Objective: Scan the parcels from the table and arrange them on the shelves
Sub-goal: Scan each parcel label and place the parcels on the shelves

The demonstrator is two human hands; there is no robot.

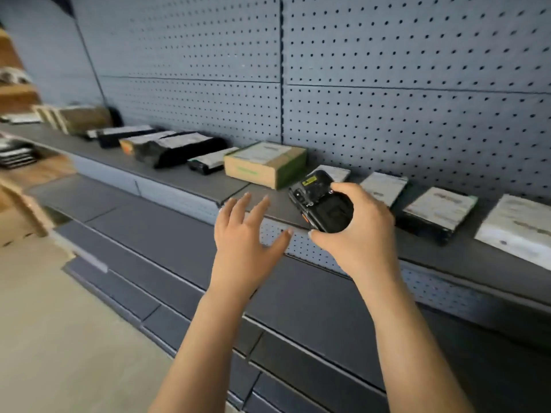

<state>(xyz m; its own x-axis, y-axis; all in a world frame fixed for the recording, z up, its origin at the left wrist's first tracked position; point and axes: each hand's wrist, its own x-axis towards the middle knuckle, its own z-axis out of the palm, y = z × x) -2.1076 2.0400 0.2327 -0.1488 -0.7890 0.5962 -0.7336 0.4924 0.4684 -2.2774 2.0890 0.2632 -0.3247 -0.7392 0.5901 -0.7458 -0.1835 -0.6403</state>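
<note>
A row of parcels lies along the grey shelf [185, 177]. In the middle stands a brown cardboard box [265, 163] with a white label. Black bags with white labels [179, 149] lie to its left, and flat labelled packets [438, 211] to its right. My right hand [360, 231] grips a black handheld scanner [320, 201] just above the shelf's front edge, right of the cardboard box. My left hand [244, 234] hovers in front of the shelf with fingers spread, holding nothing.
A grey pegboard wall [387, 84] backs the shelf. Lower grey shelves [167, 234] step out below. At far left are wooden shelving [18, 93] and more stacked parcels [15, 155]. The beige floor [59, 338] lies at lower left.
</note>
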